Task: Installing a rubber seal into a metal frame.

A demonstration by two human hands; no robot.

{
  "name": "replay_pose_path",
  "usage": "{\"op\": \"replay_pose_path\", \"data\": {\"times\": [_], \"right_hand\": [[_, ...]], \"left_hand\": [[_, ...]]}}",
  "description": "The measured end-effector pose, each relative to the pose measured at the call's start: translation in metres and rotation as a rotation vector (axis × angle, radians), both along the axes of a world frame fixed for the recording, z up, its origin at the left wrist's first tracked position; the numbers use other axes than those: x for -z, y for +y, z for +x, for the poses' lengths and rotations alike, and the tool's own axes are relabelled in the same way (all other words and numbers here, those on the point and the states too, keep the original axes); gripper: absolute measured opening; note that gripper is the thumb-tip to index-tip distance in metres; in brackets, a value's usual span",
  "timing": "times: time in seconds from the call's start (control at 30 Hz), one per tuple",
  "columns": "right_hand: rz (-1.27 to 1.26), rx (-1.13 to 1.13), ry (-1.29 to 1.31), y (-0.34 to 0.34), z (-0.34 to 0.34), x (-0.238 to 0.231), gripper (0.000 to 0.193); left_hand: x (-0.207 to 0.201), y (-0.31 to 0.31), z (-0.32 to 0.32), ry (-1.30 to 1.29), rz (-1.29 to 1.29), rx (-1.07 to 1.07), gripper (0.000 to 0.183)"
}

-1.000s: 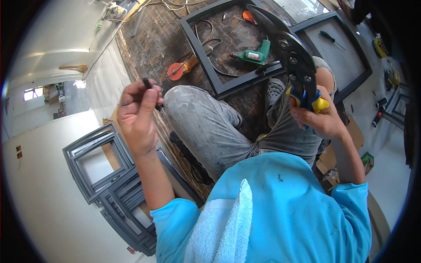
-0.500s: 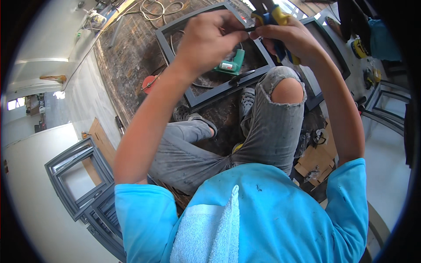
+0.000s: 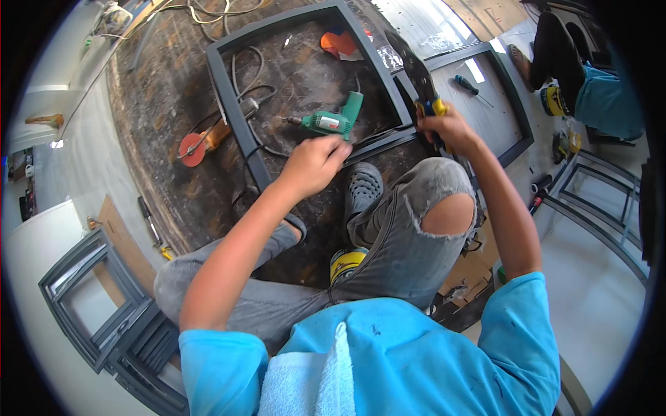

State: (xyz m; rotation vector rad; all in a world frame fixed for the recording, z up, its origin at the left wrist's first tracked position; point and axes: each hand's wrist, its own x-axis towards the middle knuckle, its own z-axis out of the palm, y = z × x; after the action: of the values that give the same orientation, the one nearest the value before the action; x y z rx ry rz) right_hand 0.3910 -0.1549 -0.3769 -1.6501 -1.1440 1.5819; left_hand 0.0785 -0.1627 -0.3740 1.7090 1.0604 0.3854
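My left hand [image 3: 316, 165] is at the near edge of a dark grey window-like frame [image 3: 238, 132], its fingers curled and pinched together; what they hold, if anything, is hidden. Thin dark strips [image 3: 388, 136] lie along that edge beside its fingertips. My right hand [image 3: 451, 130] grips a tool with blue-and-yellow handles and a long dark head [image 3: 411, 64], over the frame's right side. Its exact kind cannot be made out. Inside the frame, just beyond my left hand, lies a green power drill [image 3: 331, 122] with a cord.
An angle grinder with a red disc [image 3: 192, 149] rests left of the frame. A second frame [image 3: 517, 111] with a screwdriver [image 3: 467, 84] lies right. More grey frames [image 3: 83, 277] lean at lower left. A yellow-and-black tape roll [image 3: 347, 263] is near my legs. Another person [image 3: 603, 100] is at upper right.
My hands, together higher up before, are now apart. The left came down to the frame's near edge; the right lowered with the blue-and-yellow-handled tool. My view has shifted.
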Motion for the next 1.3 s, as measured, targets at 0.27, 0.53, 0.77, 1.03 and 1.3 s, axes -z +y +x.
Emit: {"op": "replay_pose_path", "data": {"times": [0.27, 0.53, 0.77, 1.03, 1.3], "right_hand": [[-0.128, 0.46, -0.106, -0.074, 0.039, 0.162, 0.022], [-0.023, 0.709, -0.479, -0.077, 0.026, 0.256, 0.018], [-0.027, 0.67, -0.664, -0.062, 0.026, 0.263, 0.025], [-0.094, 0.573, -0.803, -0.047, 0.024, 0.262, 0.034], [-0.082, 0.533, -0.766, -0.063, 0.027, 0.257, 0.033]], "left_hand": [[0.079, -0.071, -0.092, 0.172, -0.473, 0.009, 0.027], [0.114, -0.082, -0.142, 0.634, -0.252, 0.058, 0.023], [0.128, -0.085, -0.15, 0.94, -0.151, -0.083, 0.016], [0.145, -0.081, -0.156, 0.962, -0.267, -0.355, 0.017], [0.156, -0.085, -0.159, 0.981, -0.231, -0.38, 0.021]]}}
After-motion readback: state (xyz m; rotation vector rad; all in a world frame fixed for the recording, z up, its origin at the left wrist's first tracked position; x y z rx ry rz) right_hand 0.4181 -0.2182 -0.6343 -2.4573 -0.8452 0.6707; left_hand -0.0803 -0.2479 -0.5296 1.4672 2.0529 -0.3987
